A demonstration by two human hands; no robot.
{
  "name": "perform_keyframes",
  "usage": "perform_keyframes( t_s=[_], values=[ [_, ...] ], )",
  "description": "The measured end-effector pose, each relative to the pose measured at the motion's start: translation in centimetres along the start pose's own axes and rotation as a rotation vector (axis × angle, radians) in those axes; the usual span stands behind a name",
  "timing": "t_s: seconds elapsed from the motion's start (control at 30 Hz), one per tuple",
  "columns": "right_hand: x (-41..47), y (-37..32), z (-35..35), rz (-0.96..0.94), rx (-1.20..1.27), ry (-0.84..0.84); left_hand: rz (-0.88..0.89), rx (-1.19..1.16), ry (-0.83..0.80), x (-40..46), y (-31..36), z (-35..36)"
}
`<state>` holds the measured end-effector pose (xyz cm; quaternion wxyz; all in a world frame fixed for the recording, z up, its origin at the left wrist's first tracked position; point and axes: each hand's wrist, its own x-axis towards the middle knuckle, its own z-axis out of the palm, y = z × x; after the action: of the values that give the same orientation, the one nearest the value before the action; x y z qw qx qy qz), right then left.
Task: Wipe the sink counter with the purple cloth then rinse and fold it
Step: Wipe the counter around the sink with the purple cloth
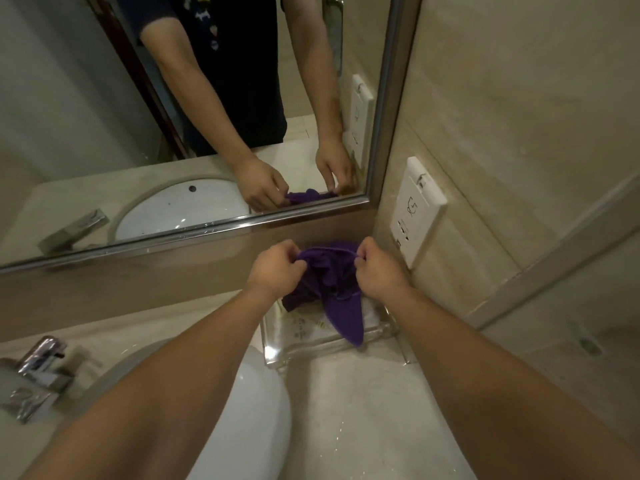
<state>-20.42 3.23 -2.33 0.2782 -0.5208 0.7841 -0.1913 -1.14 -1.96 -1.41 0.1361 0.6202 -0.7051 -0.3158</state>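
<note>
Purple cloth (329, 282): held up over clear tray (277, 355) at far right corner of desk (346, 393), near mirror (173, 98). Top edge stretched level between left hand (277, 268) and right hand (377, 268), each grip clenched on a corner, probably to open it flat for folding. Long axis vertical; loose tail pointing down into tray. Sink (256, 410) below left.
</note>
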Motion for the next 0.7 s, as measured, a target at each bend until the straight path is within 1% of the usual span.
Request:
perform_keyframes(
  t_s=[0.07, 0.13, 0.2, 0.27, 0.4, 0.5, 0.57, 0.63, 0.7],
  values=[
    [-0.9, -0.8, -1.0, 0.016, 0.105, 0.063, -0.016, -0.094, 0.069, -1.0, 0.7, -1.4],
    [-1.8, -1.6, -1.8, 0.003, 0.163, 0.089, -0.030, -0.170, 0.093, -2.1, 1.5, -3.0],
    [-2.8, -2.5, -2.6, -0.040, 0.153, 0.080, -0.030, -0.264, 0.052, -3.6, 2.5, -4.7],
    [-3.9, -3.2, -3.6, -0.091, 0.113, 0.043, -0.024, -0.280, 0.030, -5.3, 3.2, -6.5],
    [-6.5, -4.5, -6.7, -0.243, -0.017, 0.031, 0.055, -0.089, 0.031, -8.8, 3.2, -9.5],
    [-8.9, -5.5, -10.0, -0.341, -0.146, 0.068, 0.140, 0.122, -0.048, -11.7, 2.7, -11.1],
    [-10.9, -6.1, -12.1, -0.412, -0.309, 0.078, 0.186, 0.312, -0.116, -13.3, 2.4, -11.9],
    [-13.2, -6.5, -13.7, -0.477, -0.541, 0.056, 0.196, 0.488, -0.162, -14.8, 1.9, -12.6],
    [-15.6, -6.7, -14.8, -0.545, -0.799, 0.062, 0.156, 0.525, -0.200, -16.2, 1.0, -13.1]
  ],
)
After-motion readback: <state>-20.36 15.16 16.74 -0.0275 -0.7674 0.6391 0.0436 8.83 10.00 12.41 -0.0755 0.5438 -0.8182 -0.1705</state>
